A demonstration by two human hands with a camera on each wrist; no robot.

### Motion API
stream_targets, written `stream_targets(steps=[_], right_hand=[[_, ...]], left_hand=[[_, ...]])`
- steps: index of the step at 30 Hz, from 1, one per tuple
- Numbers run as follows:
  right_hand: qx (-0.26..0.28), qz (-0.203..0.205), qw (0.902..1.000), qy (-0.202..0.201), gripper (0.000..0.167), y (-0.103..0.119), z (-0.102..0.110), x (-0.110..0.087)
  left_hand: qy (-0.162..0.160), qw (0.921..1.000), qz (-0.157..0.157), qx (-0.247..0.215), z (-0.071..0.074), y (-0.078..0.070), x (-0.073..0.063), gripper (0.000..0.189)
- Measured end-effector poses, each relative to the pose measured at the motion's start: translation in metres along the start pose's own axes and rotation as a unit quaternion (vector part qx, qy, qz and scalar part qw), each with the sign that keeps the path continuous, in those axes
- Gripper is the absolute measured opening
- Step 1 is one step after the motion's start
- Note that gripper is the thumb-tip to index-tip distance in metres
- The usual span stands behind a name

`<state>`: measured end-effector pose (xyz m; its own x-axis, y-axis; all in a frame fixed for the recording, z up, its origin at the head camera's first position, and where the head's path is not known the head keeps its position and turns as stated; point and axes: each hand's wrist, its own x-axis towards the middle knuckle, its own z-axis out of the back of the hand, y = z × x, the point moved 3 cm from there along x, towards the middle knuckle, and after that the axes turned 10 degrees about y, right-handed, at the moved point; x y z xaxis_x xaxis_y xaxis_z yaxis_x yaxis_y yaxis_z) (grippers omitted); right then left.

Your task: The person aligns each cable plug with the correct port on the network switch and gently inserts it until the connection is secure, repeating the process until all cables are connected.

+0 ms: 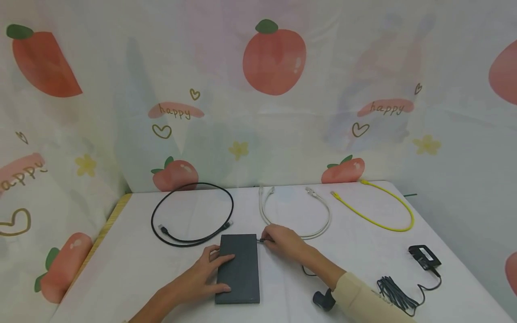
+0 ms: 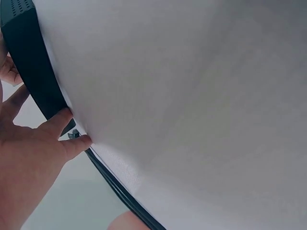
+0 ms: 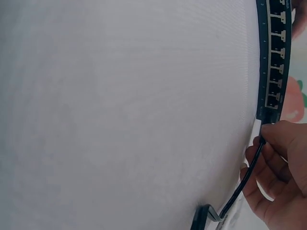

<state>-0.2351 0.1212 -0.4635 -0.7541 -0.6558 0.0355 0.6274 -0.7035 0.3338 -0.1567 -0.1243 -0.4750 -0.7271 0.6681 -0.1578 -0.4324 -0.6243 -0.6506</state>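
A flat dark network switch [image 1: 238,273] lies on the white table in the head view, its row of ports [image 3: 278,52] facing right. My left hand [image 1: 203,273] rests on its left side, thumb and forefinger spread over the top. In the left wrist view the fingers of that left hand [image 2: 38,139] touch the switch [image 2: 36,62]. At the far right corner my right hand [image 1: 284,242] pinches a thin black power plug [image 1: 260,240]. Its cord [image 3: 247,177] runs down beside the right hand [image 3: 283,163]. Whether the plug is fully seated cannot be told.
A looped black network cable [image 1: 192,242] lies behind on the left, a pale grey cable [image 1: 329,220] behind the right hand, a yellow cable [image 1: 383,228] farther right. A black power adapter [image 1: 324,299] sits by the right sleeve. At right lies a black box [image 1: 425,257] with bundled cord.
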Motion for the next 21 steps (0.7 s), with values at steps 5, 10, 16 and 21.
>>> stream_targets(steps=[5,10,16,21], right_hand=[[0.011,0.005,0.9999,0.003,0.01,-0.0005,0.0012,-0.0006],[0.017,0.008,0.9998,0.006,0.01,-0.0003,0.0017,-0.0005],[0.012,0.023,0.9996,0.01,0.011,0.0004,0.0012,0.0001],[0.023,0.044,0.9986,0.017,0.011,0.0001,0.0014,0.0034]], left_hand=[[-0.002,1.0,0.0,-0.004,-0.0007,0.0014,0.0003,0.074],[-0.005,1.0,-0.003,-0.003,-0.0017,0.0027,0.0011,0.074],[-0.006,1.0,-0.002,-0.002,-0.0027,0.0023,0.0022,0.074],[-0.011,0.9999,0.005,0.01,0.0006,-0.0004,0.0008,0.075]])
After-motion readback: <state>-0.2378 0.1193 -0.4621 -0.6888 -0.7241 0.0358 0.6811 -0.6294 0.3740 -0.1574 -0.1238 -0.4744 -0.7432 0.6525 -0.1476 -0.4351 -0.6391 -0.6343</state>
